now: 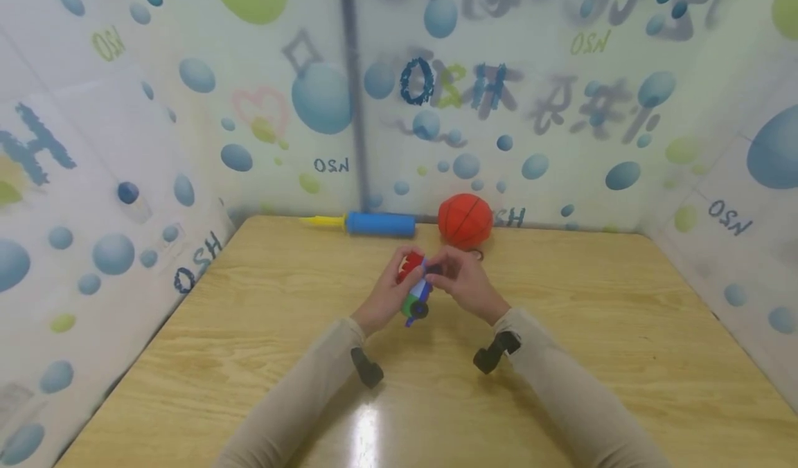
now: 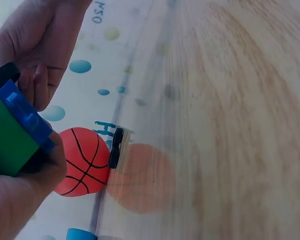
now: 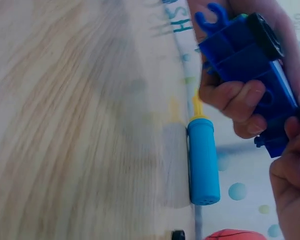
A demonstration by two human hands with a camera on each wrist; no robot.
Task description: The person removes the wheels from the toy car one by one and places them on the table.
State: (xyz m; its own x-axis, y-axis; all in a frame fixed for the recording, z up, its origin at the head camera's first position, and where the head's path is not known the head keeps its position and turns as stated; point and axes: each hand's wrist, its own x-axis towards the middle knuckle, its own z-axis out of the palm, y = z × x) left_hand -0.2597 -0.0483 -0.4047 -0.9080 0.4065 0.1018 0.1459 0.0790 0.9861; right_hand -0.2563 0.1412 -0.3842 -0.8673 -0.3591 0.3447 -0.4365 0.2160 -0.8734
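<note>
A toy train car (image 1: 419, 289) with a blue base, a hook at one end and red, white and green parts is held above the wooden table. My left hand (image 1: 386, 295) grips it along its side, fingers curled over the blue underside (image 3: 240, 60) in the right wrist view. One black wheel (image 3: 265, 36) sits near the hook end (image 3: 212, 19). At the car's other end my right hand (image 1: 466, 282) pinches a black wheel (image 1: 433, 268) against the blue side. The left wrist view shows the green face (image 2: 10, 137) of the car close up.
A red toy basketball (image 1: 465, 220) stands at the table's back edge, with a small black loop (image 1: 476, 254) in front of it. Left of the ball lies a blue hand pump (image 1: 380, 224) with a yellow nozzle. Patterned wall panels (image 1: 411, 149) enclose the wooden table (image 1: 262, 295).
</note>
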